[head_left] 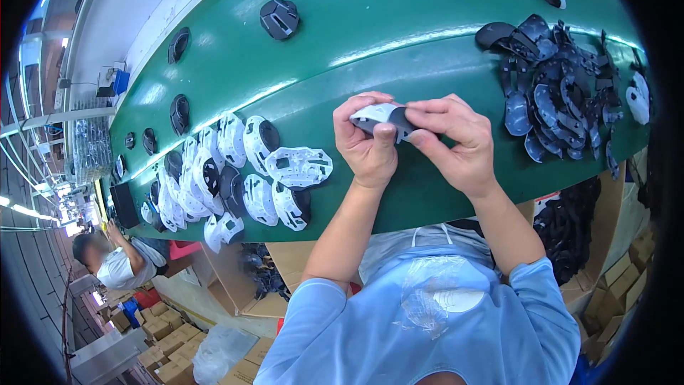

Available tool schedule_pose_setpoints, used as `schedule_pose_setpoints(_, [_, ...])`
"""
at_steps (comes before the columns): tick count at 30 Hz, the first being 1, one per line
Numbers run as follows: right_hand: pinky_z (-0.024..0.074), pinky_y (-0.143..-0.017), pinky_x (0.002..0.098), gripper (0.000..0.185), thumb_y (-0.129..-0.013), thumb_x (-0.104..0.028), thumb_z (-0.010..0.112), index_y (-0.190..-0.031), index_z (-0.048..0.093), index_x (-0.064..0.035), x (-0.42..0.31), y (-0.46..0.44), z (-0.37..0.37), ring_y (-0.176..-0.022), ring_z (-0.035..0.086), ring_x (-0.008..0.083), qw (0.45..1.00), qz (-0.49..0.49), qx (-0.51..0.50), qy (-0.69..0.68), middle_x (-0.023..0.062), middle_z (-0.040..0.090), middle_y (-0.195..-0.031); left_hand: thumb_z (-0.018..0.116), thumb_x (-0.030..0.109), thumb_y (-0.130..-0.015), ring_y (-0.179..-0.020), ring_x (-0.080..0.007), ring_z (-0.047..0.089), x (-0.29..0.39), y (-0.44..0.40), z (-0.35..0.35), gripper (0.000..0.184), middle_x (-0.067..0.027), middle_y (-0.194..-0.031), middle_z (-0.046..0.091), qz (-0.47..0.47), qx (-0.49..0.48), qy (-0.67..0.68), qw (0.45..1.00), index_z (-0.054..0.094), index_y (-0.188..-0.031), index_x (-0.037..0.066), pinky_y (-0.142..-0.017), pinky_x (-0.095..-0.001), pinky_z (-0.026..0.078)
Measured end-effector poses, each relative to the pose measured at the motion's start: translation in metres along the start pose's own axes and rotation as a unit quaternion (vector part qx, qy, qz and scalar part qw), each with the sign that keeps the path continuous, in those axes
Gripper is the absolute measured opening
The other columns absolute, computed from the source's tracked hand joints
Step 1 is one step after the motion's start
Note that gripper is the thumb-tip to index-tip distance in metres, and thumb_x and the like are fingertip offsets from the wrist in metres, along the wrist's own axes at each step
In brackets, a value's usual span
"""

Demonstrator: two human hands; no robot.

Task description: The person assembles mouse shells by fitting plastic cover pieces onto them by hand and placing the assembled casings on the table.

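Pale blue shirt cloth, worn by the person and carrying crinkled clear film and a white oval patch, fills the bottom of the view, closest to the camera. Both forearms reach up from it over a green tabletop, and the two hands meet around one small white-and-dark shell, held above the table near its front edge. The left hand grips the white end, its thumb pressed on the near side and its fingers curled round the far side. The right hand pinches the dark end between thumb and index finger. To the left of the hands lies a crowded cluster of white and black shells, many overlapping, with an open-slotted white piece at its right side. Farther out, a dark faceted shell sits apart, and more dark shells are spaced toward the far left. To the right is a tangled heap of glossy dark parts, with a white piece just beyond it. Two partly white pieces lie near the top edge of the view. Below the table, cardboard boxes hold black parts; a co-worker in a light top is at the table's left end, above stacked cartons.
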State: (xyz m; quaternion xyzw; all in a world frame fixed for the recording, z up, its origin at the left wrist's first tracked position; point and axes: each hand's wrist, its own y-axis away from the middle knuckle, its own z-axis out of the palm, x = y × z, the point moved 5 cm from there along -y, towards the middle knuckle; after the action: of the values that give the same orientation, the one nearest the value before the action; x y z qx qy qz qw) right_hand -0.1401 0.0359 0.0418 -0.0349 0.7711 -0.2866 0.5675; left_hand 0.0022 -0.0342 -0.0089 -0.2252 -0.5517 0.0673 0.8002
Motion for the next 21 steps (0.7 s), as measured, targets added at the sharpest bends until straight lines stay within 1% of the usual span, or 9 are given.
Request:
schedule_pose_setpoints(3, [0.0515,-0.068,0.0310,0.024,-0.079,-0.010,0.082,-0.102,0.080,-0.0041,-0.002,0.000,0.001,-0.077,0.065,0.0216,0.998,-0.024,0.005,0.051,0.0105,0.076,-0.099,0.079,0.031,-0.092,-0.100,-0.0191,0.065,-0.001,0.004,-0.004,0.050,-0.0176,-0.114,0.066,-0.028,0.023,0.025,0.999,0.054,-0.124,0.002,-0.088,-0.0322,0.054])
schedule_pose_setpoints(6, [0.0525,-0.069,0.0330,0.024,-0.079,-0.010,0.082,-0.101,0.078,-0.0038,0.005,0.001,0.003,-0.078,0.066,0.0233,0.996,-0.027,0.017,0.088,0.0104,0.076,-0.097,0.071,0.032,-0.098,-0.099,-0.0154,0.066,0.001,0.007,-0.002,0.044,-0.0141,-0.112,0.069,-0.072,0.058,-0.043,0.995,0.059,-0.128,0.002,-0.088,-0.0297,0.053])
schedule_pose_setpoints(8, [0.0534,-0.070,0.0350,0.021,-0.080,-0.011,0.080,-0.099,0.077,-0.0035,0.009,-0.002,0.004,-0.080,0.067,0.0254,0.993,-0.005,0.030,0.116,0.0116,0.075,-0.096,0.069,0.028,-0.100,-0.098,-0.0132,0.066,-0.006,0.007,0.001,0.041,-0.0127,-0.112,0.071,-0.153,0.087,-0.015,0.984,0.061,-0.128,0.000,-0.088,-0.0285,0.053])
schedule_pose_setpoints(9, [0.0537,-0.071,0.0364,0.019,-0.081,-0.011,0.078,-0.099,0.076,-0.0030,0.011,-0.006,0.004,-0.081,0.068,0.0272,0.991,-0.013,0.018,0.133,0.0124,0.074,-0.094,0.069,0.026,-0.101,-0.098,-0.0122,0.066,-0.009,0.007,0.003,0.040,-0.0119,-0.112,0.071,-0.193,0.100,-0.001,0.976,0.062,-0.128,-0.001,-0.089,-0.0280,0.052])
schedule_pose_setpoints(12, [0.0541,-0.072,0.0401,0.016,-0.084,-0.010,0.073,-0.098,0.072,-0.0017,0.020,-0.016,0.004,-0.082,0.068,0.0324,0.984,-0.036,-0.021,0.174,0.0144,0.072,-0.091,0.066,0.023,-0.102,-0.095,-0.0113,0.065,-0.007,0.001,0.009,0.034,-0.0091,-0.108,0.071,-0.206,0.032,0.009,0.978,0.064,-0.124,-0.003,-0.087,-0.0269,0.052])
schedule_pose_setpoints(13, [0.0540,-0.072,0.0412,0.015,-0.085,-0.010,0.071,-0.097,0.070,-0.0013,0.022,-0.018,0.007,-0.082,0.068,0.0337,0.982,-0.050,-0.035,0.181,0.0148,0.071,-0.089,0.063,0.023,-0.103,-0.090,-0.0103,0.064,-0.012,0.001,0.006,0.029,-0.0063,-0.101,0.071,-0.196,0.022,-0.018,0.980,0.067,-0.116,-0.003,-0.083,-0.0263,0.051])
schedule_pose_setpoints(15, [0.0536,-0.071,0.0440,0.015,-0.084,-0.008,0.069,-0.097,0.065,-0.0003,0.028,-0.019,0.013,-0.078,0.066,0.0358,0.977,-0.075,-0.059,0.190,0.0148,0.067,-0.085,0.063,0.022,-0.103,-0.086,-0.0096,0.063,-0.014,-0.002,0.004,0.026,-0.0048,-0.097,0.070,-0.190,0.019,-0.082,0.978,0.068,-0.111,-0.003,-0.080,-0.0258,0.051])
schedule_pose_setpoints(18, [0.0539,-0.070,0.0443,0.014,-0.085,-0.008,0.069,-0.095,0.065,-0.0005,0.032,-0.015,0.017,-0.077,0.066,0.0357,0.978,-0.084,-0.046,0.185,0.0156,0.067,-0.086,0.063,0.020,-0.103,-0.083,-0.0089,0.062,-0.015,-0.004,0.001,0.024,-0.0032,-0.092,0.070,-0.167,0.017,-0.142,0.976,0.069,-0.106,-0.003,-0.077,-0.0252,0.050])
schedule_pose_setpoints(21, [0.0546,-0.069,0.0443,0.013,-0.086,-0.008,0.068,-0.096,0.066,-0.0005,0.038,-0.009,0.018,-0.079,0.067,0.0357,0.976,-0.049,-0.082,0.196,0.0165,0.069,-0.089,0.063,0.019,-0.103,-0.083,-0.0085,0.061,-0.013,-0.001,-0.002,0.022,-0.0030,-0.091,0.069,-0.142,-0.006,-0.190,0.971,0.069,-0.104,-0.002,-0.076,-0.0248,0.050])
